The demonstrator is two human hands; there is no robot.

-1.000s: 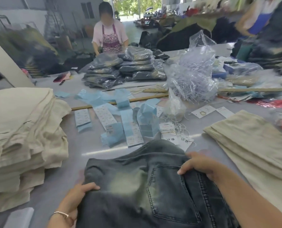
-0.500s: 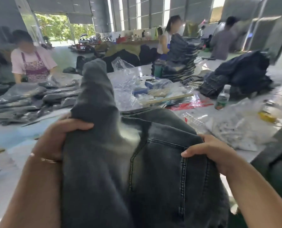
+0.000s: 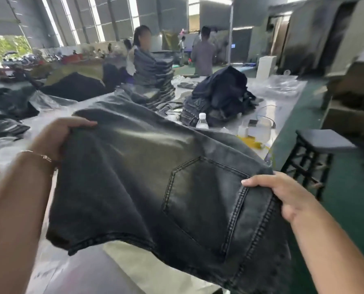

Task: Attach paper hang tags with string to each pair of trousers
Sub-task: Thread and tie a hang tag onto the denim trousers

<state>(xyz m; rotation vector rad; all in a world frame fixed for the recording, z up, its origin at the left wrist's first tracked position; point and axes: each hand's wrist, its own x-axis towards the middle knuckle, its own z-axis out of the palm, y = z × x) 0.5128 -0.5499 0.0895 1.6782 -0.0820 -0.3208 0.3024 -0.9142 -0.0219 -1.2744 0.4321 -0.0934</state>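
1. Trousers, dark grey washed denim, are held up off the table between both hands; the back pocket is turned toward the camera; the fabric is spread nearly flat, tilted down to the right.
2. Left hand: raised at upper left, forearm angled up from the lower left corner; the thumb is laid over the top fold and the fingers are curled beneath, so the cloth is gripped; a thin bracelet is seen at the wrist.
3. Right hand: held lower, at the waistband edge beside the pocket; the thumb is pressed on the outer face, the fingers are tucked behind; the denim is pinched.
4. Beyond the trousers: a clear bottle is seen upright on the table, near a loose heap of dark jeans; a tall folded stack is seen further back; a black stool is stood on the green floor to the right.
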